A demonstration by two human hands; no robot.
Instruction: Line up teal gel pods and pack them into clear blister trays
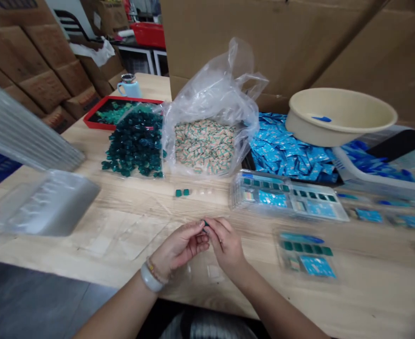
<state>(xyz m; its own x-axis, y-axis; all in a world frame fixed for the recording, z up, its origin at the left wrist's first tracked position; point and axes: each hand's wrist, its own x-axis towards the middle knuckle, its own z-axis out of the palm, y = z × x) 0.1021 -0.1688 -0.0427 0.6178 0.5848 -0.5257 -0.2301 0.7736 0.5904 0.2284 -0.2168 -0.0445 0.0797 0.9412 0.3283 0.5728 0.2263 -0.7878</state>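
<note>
In the head view, a small dark-green piece [205, 223] is being pinched between both hands, just above a pale wooden table [370, 296]. The left hand [179, 247] is being turned inward, its fingers [196, 234] curled narrowly toward the piece, while the right hand [225, 245] is being angled downward, its fingers [216, 227] closed against the piece (most of it is being hidden by them). Both forearms are being extended inward from the lower edge of the view, with a white band [150, 278] being worn on the left wrist. A clear compartmented tray [306, 254] is being left lying near the right hand, and a heap of dark-green wrapped pieces [134, 143] is being kept farther off, beside a clear plastic bag [210, 84] of beige-patterned sachets [203, 146].
</note>
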